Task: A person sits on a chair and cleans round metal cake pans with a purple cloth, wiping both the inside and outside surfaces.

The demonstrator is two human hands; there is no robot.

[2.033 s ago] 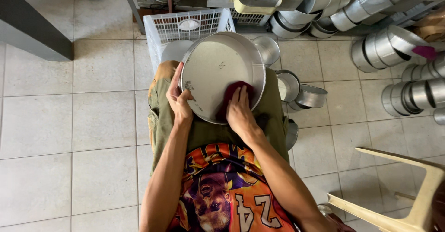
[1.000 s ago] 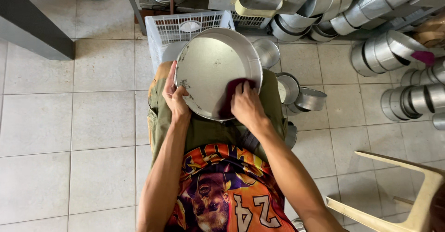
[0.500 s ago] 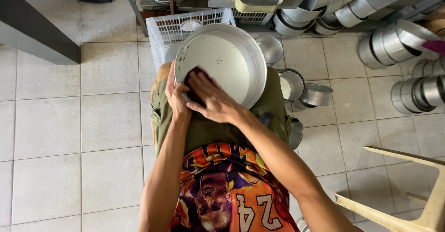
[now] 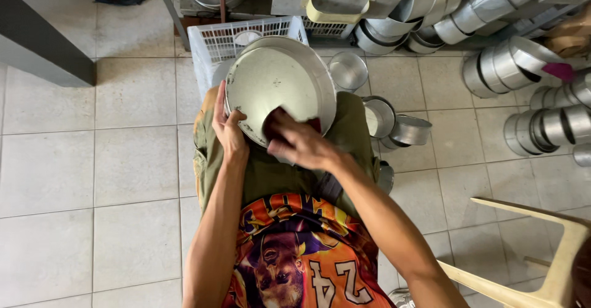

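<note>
A large round metal cake pan [image 4: 277, 80] rests tilted on my lap, its pale inside facing up. My left hand [image 4: 228, 129] grips its left rim. My right hand [image 4: 298, 142] presses a dark red cloth [image 4: 277, 126] against the pan's lower inner edge. The cloth is mostly hidden under my fingers.
A white plastic basket [image 4: 212, 49] stands just beyond my knees. Several small round tins [image 4: 394, 123] sit on the tiled floor to the right, and rows of stacked metal pans [image 4: 535, 92] lie further right and along the back. A cream plastic chair [image 4: 542, 252] is at the lower right.
My right hand swept the cloth from the pan's lower right to its left side, then back to the lower middle. The pan shifted slightly in my lap.
</note>
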